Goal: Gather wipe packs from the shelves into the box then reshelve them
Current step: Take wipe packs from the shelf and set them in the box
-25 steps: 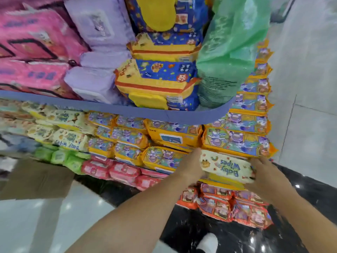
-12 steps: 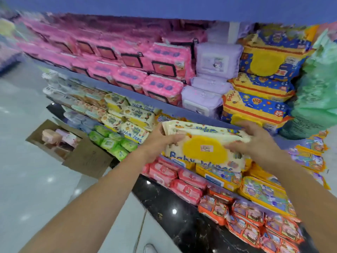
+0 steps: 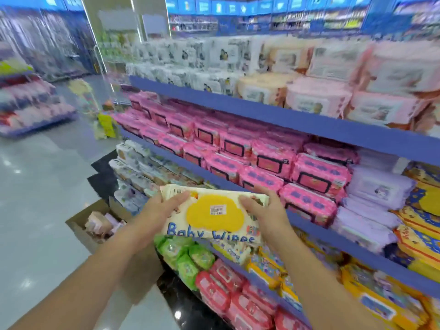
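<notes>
A cream baby wipes pack [image 3: 214, 214] with a yellow lid and blue lettering is held flat in front of the shelves. My left hand [image 3: 158, 210] grips its left end and my right hand [image 3: 264, 211] grips its right end. An open cardboard box [image 3: 81, 216] sits on the floor at the lower left, with a few pale packs [image 3: 98, 223] inside. My left forearm hides part of the box.
Blue shelves [image 3: 309, 121] run along the right, stacked with pink packs [image 3: 266, 160], white and peach packs above, and green [image 3: 188, 256], red [image 3: 226, 291] and yellow packs below. Grey floor [image 3: 42, 186] opens to the left, with another display at far left.
The view has swung up and left along the aisle. Both hands carried the wipes pack away from the lower right shelf and toward the box side, still held at both ends.
</notes>
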Motion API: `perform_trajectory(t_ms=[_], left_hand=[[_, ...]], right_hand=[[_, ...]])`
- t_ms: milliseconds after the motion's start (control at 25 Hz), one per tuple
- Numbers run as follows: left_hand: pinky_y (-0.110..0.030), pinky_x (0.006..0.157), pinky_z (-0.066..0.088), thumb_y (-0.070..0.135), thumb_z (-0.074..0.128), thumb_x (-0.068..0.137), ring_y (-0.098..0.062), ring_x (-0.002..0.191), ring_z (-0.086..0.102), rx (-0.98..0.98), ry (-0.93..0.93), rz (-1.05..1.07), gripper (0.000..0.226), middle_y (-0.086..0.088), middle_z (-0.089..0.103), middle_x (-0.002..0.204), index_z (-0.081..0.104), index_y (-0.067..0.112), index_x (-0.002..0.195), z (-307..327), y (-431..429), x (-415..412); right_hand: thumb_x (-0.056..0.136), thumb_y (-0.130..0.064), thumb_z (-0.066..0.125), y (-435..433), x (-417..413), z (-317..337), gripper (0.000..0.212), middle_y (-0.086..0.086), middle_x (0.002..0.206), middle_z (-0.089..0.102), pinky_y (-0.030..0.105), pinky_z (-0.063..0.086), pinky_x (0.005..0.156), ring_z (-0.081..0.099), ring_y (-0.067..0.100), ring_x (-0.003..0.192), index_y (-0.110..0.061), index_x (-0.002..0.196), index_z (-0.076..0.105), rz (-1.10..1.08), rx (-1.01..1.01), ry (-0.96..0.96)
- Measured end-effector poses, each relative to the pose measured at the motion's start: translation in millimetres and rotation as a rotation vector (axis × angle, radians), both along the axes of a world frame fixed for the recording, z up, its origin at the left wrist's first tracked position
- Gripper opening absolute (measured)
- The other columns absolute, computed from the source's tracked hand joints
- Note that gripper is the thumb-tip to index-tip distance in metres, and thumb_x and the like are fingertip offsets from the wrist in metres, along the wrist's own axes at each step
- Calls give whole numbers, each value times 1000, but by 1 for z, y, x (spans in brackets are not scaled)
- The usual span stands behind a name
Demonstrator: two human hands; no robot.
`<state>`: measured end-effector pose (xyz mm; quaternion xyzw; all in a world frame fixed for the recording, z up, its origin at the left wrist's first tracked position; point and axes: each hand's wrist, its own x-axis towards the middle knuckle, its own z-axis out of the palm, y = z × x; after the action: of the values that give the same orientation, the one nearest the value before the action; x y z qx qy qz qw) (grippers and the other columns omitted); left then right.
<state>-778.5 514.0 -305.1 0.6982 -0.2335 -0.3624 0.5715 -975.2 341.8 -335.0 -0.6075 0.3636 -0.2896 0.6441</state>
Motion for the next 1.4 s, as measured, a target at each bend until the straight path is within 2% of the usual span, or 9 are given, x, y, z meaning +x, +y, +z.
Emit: perform_trajectory(t_ms=[120, 240, 360, 440, 760, 880, 1000, 1280, 1400], left_hand=[[-40, 71, 62, 83, 83, 25, -32, 80, 78, -32, -101, 12, 114, -12, 80, 93, 69, 11, 112, 42, 20, 62], [-59, 90, 57, 79, 83, 48, -39, 90, 76, -59, -99, 69, 97, -13, 78, 103, 66, 15, 118, 58, 16, 129], [-60, 93, 55, 76, 79, 61, -38, 94, 75, -91, -118, 107, 81, -10, 78, 107, 66, 22, 121, 68, 4, 191], [-60, 94, 55, 72, 78, 63, -37, 91, 76, -108, -144, 88, 80, -10, 79, 103, 65, 19, 121, 77, -5, 229], [-55, 96, 53, 74, 77, 66, -32, 99, 74, -136, -139, -58, 67, -4, 78, 110, 69, 30, 116, 91, -33, 400], [-50, 91, 55, 69, 76, 58, -33, 86, 77, -171, -101, -223, 71, -6, 80, 97, 67, 23, 112, 102, -51, 447], [-51, 103, 44, 73, 78, 57, -32, 103, 70, -154, -54, -427, 74, -4, 74, 114, 65, 29, 115, 102, -65, 486], [-55, 109, 43, 89, 71, 51, -28, 112, 69, -202, -95, -880, 87, 3, 75, 119, 69, 32, 117, 118, -37, 511], [-46, 97, 49, 94, 70, 38, -22, 94, 75, -222, -126, -1010, 99, 4, 78, 105, 69, 27, 111, 115, 2, 516]], right_hand=[[59, -65, 80, 9, 75, 32, 83, 8, 128, 57, 26, 51, 52, 65, 17, 85, -37, 131, 50, 60, -33, 5], [60, -65, 78, 2, 141, 65, 78, 7, 134, 58, 27, 53, 53, 68, 21, 85, -41, 129, 50, 86, -67, -2], [79, -49, 77, -11, 208, 84, 62, 9, 128, 60, 22, 48, 43, 68, 16, 64, -35, 132, 49, 110, -97, -20], [86, -37, 75, -20, 250, 93, 54, 10, 119, 65, 29, 54, 47, 72, 21, 65, -31, 132, 49, 120, -53, -45], [88, -39, 72, -17, 393, 121, 49, 6, 106, 70, 48, 63, 61, 76, 28, 76, -32, 130, 48, 12, -88, 29], [85, -47, 72, 2, 426, 126, 53, 1, 112, 65, 35, 62, 60, 74, 13, 73, -34, 130, 48, -143, -173, 72], [83, -49, 74, 41, 441, 136, 58, -1, 115, 63, 35, 62, 68, 69, 14, 88, -33, 132, 48, -364, -167, 101], [93, -35, 67, 178, 451, 159, 46, -11, 99, 54, 9, 43, 42, 60, -3, 67, -28, 133, 45, -687, -153, 114], [90, -45, 68, 233, 462, 145, 49, -7, 112, 57, 17, 49, 59, 60, 5, 89, -34, 132, 45, -804, -181, 143]])
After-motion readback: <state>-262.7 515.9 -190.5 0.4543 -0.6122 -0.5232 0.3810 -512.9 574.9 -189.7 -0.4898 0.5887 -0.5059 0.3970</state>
